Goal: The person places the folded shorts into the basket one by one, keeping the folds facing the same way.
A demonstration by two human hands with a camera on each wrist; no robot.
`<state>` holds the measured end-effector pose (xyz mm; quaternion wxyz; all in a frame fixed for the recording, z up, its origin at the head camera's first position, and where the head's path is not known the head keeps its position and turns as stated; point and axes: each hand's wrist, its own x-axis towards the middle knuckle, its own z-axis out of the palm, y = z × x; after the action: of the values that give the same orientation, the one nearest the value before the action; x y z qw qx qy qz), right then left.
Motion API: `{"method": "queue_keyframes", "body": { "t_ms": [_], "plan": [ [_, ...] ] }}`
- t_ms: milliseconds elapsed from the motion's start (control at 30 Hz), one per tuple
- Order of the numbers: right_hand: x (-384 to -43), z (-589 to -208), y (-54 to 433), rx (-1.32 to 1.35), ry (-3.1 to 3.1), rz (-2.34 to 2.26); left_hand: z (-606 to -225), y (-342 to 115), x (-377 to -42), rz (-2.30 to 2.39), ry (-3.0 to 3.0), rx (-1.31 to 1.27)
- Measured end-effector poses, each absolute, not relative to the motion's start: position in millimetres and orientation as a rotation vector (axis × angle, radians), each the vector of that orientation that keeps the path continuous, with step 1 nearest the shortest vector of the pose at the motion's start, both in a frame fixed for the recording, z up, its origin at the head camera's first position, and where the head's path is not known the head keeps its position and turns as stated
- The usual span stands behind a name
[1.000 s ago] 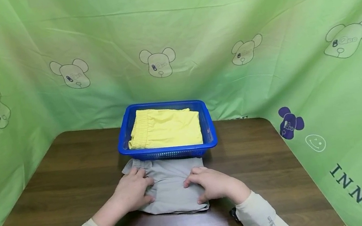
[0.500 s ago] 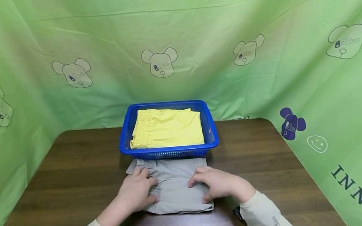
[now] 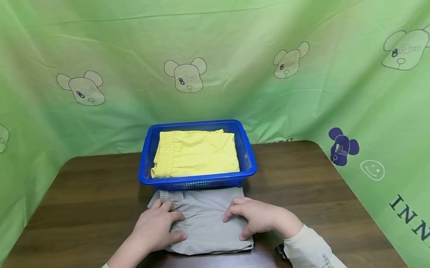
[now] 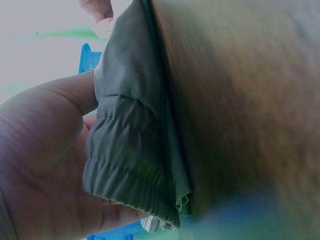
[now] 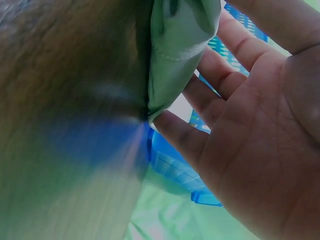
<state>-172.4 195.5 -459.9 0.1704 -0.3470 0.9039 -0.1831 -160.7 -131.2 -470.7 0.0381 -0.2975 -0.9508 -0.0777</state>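
Folded grey elastic-waist pants [image 3: 206, 223] lie flat on the table, right in front of a blue plastic basket [image 3: 252, 165]. On their left part, by the gathered waistband [image 4: 125, 150], rests my left hand [image 3: 154, 227], with spread fingers and the thumb on the cloth. My right hand [image 3: 258, 216] touches the right part, its fingertips and thumb set a little apart on the fabric. In the right wrist view, slightly bent fingers [image 5: 212, 75] reach over the cloth's edge. Inside the basket lies a folded yellow garment [image 3: 201, 153], also with an elastic waistband.
The dark wooden table [image 3: 313, 184] extends to both sides of the pants. Green curtain cloth [image 3: 221, 19] printed with bear heads hangs behind the basket and along both sides.
The grey pants and my right hand have shifted slightly right relative to the basket. Both hands keep touching the cloth, and the head view sways a little.
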Motion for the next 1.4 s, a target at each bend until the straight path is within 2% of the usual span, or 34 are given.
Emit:
{"method": "queue_keyframes", "body": {
  "t_ms": [633, 900, 1400],
  "plan": [
    [-168.7, -455.7, 186.1, -0.991, 2.619, -0.568, -462.2, -122.3, -150.1, -0.279, -3.002, -0.786],
    [-165.4, -452.4, 181.1, -0.978, 2.747, -0.525, -463.5, -128.0, -159.0, -0.48, -3.043, -0.606],
    [-169.3, -455.0, 183.3, -0.773, 2.947, -0.623, -450.3, -139.5, -171.2, -0.724, -3.011, -0.466]
  ]
}}
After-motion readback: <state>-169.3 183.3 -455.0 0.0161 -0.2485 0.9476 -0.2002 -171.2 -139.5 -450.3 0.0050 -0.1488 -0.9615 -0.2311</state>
